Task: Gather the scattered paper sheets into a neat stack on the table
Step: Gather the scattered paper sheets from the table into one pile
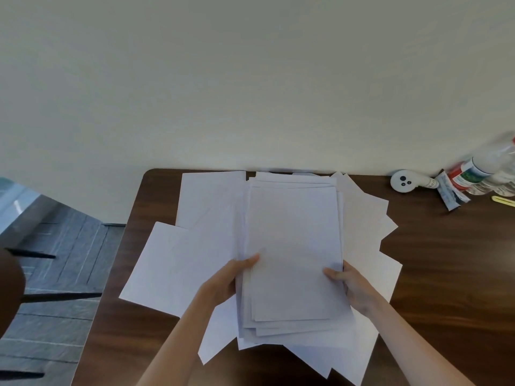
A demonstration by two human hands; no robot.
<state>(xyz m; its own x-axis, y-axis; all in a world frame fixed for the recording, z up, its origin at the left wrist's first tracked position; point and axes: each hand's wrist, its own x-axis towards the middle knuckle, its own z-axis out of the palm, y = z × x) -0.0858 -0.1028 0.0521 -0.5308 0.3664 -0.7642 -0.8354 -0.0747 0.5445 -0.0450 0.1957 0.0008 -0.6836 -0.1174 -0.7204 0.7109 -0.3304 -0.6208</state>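
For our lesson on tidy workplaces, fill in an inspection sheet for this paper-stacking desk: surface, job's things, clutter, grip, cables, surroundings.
Surface: dark brown wooden table, paper spread over its middle.
Job's things: roughly squared stack of white sheets at centre; loose sheets fanned beneath it on both sides, not yet gathered.
Clutter: far right corner holds plastic bottles, a round white device, a packet and a yellow strip.
Grip: left hand holds the stack's left edge, right hand its right edge.
Cables: nothing seen.
Surroundings: pale wall behind; grey plank floor at left.

Dark wooden table (446,274) against pale wall (250,79), grey plank floor (61,246)
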